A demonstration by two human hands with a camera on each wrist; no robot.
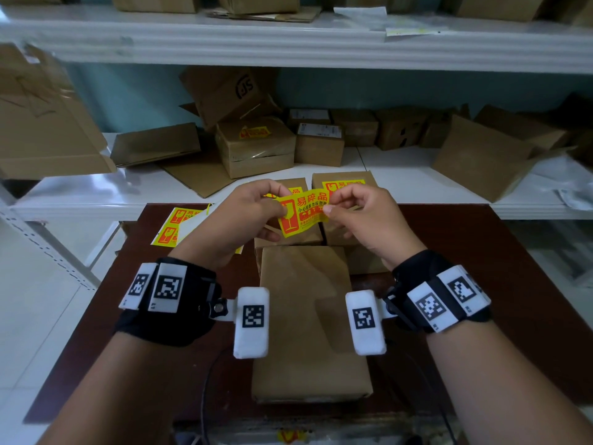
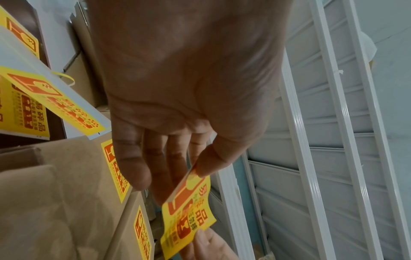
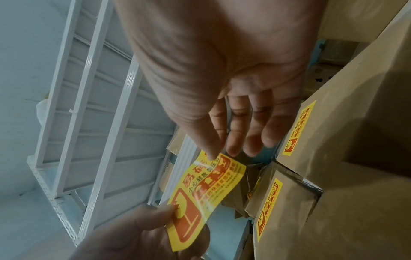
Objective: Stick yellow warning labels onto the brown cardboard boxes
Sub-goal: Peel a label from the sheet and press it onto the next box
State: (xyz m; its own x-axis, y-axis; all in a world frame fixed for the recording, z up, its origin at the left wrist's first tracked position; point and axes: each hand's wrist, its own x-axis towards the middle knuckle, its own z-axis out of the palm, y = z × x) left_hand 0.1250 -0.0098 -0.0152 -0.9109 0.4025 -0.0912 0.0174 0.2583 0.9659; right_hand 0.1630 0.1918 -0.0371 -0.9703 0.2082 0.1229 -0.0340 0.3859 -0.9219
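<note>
A yellow warning label [image 1: 301, 213] with red print hangs in the air between my two hands. My left hand [image 1: 282, 207] pinches its left end, by the glass symbol, and my right hand [image 1: 329, 203] pinches its right end. The wrist views show the same label [image 2: 189, 216] [image 3: 204, 193], slightly curled, with thumb and finger on each end. Below my wrists a plain brown box [image 1: 308, 316] lies with no label on its top. Behind it stand two brown boxes [image 1: 301, 240] [image 1: 346, 178] that each carry a yellow label. A sheet of labels [image 1: 175, 226] lies on the table at the left.
The boxes rest on a dark brown table [image 1: 481, 284]. Beyond it runs a white shelf [image 1: 96, 194] with several cardboard boxes, one taped box [image 1: 255, 149] bearing a yellow label. Another shelf board [image 1: 288, 36] runs above. A black cable [image 1: 205, 396] hangs at the table's near edge.
</note>
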